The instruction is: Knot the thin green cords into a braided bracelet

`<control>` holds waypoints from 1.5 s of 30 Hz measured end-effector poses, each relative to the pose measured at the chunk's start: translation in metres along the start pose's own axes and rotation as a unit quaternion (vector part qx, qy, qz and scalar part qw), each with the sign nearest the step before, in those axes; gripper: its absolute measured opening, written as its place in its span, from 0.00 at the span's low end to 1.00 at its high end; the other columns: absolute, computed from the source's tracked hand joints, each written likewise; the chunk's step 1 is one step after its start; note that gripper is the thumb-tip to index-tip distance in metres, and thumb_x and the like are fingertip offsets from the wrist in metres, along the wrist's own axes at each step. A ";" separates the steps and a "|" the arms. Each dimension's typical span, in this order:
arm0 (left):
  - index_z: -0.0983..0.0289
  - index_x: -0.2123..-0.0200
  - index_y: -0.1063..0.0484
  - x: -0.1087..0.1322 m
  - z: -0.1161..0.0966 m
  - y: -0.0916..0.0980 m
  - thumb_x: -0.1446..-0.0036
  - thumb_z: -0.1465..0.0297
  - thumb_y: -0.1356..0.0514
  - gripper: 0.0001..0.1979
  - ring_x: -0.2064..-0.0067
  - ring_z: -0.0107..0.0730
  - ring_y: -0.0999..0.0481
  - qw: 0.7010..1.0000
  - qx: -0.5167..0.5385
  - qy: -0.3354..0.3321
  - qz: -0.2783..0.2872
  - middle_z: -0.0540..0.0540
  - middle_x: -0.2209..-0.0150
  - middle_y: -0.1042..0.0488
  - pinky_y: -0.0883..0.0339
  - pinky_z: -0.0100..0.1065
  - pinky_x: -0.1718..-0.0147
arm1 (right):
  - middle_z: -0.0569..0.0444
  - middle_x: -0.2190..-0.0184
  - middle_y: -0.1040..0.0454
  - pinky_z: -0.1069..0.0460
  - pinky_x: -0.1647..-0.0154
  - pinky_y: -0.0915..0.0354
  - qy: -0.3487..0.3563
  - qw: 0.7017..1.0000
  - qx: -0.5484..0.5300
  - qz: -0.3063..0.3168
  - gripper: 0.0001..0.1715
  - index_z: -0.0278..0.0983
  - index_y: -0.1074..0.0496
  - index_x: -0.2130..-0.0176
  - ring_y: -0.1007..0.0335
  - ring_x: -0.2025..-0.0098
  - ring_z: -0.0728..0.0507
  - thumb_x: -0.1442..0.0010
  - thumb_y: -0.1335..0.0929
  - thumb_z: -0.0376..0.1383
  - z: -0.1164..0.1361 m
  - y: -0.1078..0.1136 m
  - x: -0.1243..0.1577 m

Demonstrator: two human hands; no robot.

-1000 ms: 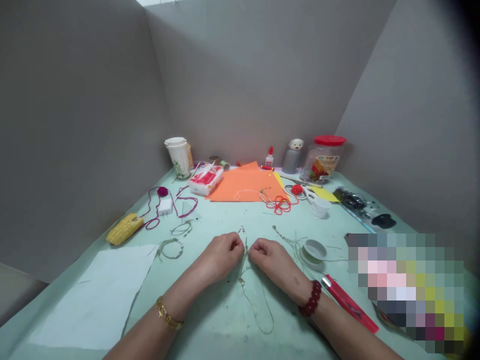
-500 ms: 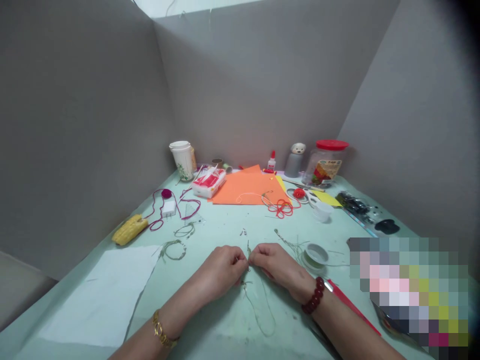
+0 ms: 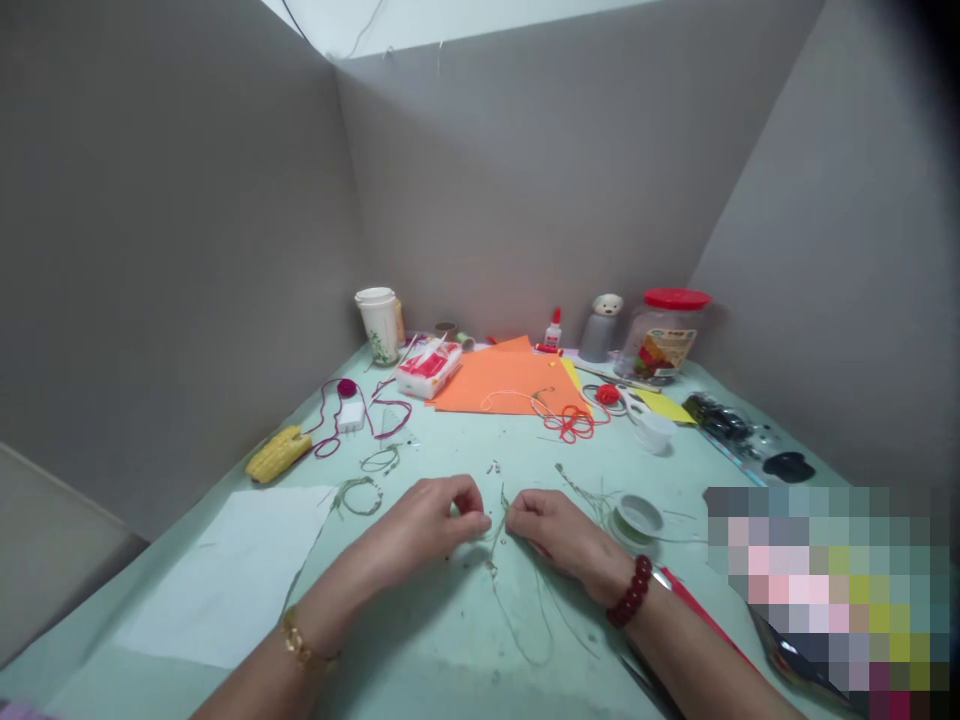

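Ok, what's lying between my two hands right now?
In the head view, a thin greenish strand runs between your left hand and right hand.

Around my bench, as I see it: three grey card partition panels, the left panel (image 3: pixel 165 230), back panel (image 3: pixel 517 190) and right panel (image 3: pixel 810 300), meeting at upright corners. Above the back panel, a pale ceiling strip (image 3: pixel 450 30), with a thin dark cord (image 3: pixel 296 25) along it. Below me, a mint-green table covering (image 3: pixel 480 440). Lower left, a beige surface (image 3: pixel 52 560), kind unclear. Light: soft, even.
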State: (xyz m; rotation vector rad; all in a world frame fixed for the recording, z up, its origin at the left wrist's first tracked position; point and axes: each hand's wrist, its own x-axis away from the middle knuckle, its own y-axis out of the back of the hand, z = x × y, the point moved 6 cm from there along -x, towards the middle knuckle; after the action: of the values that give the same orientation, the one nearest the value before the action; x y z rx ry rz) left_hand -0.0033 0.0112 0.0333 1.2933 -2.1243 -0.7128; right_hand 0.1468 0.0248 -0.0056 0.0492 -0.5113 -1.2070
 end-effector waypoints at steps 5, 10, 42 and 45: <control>0.61 0.70 0.32 -0.012 0.006 -0.013 0.49 0.67 0.48 0.07 0.67 0.28 0.33 0.995 -0.082 -0.044 -0.032 0.51 0.65 0.32 0.43 0.29 0.68 | 0.63 0.87 0.46 0.57 0.83 0.60 0.000 1.000 -0.002 -0.002 0.06 0.35 0.39 0.77 0.57 0.83 0.55 0.50 0.37 0.33 -0.001 -0.001 -0.002; 0.62 0.69 0.36 -0.032 0.022 -0.001 0.43 0.66 0.54 0.10 0.71 0.28 0.35 0.997 -0.062 -0.020 -0.043 0.50 0.71 0.30 0.45 0.29 0.71 | 0.63 0.87 0.46 0.56 0.83 0.60 0.000 1.000 0.001 -0.004 0.06 0.35 0.39 0.77 0.56 0.83 0.55 0.50 0.37 0.33 -0.003 -0.001 -0.002; 0.64 0.76 0.30 -0.085 0.030 -0.004 0.56 0.68 0.45 0.07 0.74 0.26 0.36 0.998 -0.058 0.025 -0.021 0.48 0.77 0.31 0.46 0.26 0.77 | 0.64 0.87 0.48 0.56 0.83 0.60 0.015 1.000 0.011 -0.004 0.06 0.36 0.39 0.78 0.57 0.84 0.55 0.51 0.37 0.33 -0.004 -0.002 -0.004; 0.63 0.76 0.30 -0.093 0.018 -0.008 0.55 0.72 0.47 0.06 0.71 0.29 0.33 0.989 -0.127 -0.001 -0.079 0.51 0.75 0.28 0.46 0.28 0.74 | 0.64 0.88 0.48 0.56 0.83 0.61 0.011 1.000 0.012 0.003 0.06 0.36 0.39 0.77 0.57 0.84 0.55 0.51 0.38 0.33 -0.005 -0.002 -0.004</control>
State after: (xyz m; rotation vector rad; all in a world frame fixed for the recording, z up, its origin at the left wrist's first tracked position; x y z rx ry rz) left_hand 0.0253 0.0946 -0.0010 1.3277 -1.8753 -1.0153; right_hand 0.1455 0.0266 -0.0121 0.0814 -0.5058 -1.1933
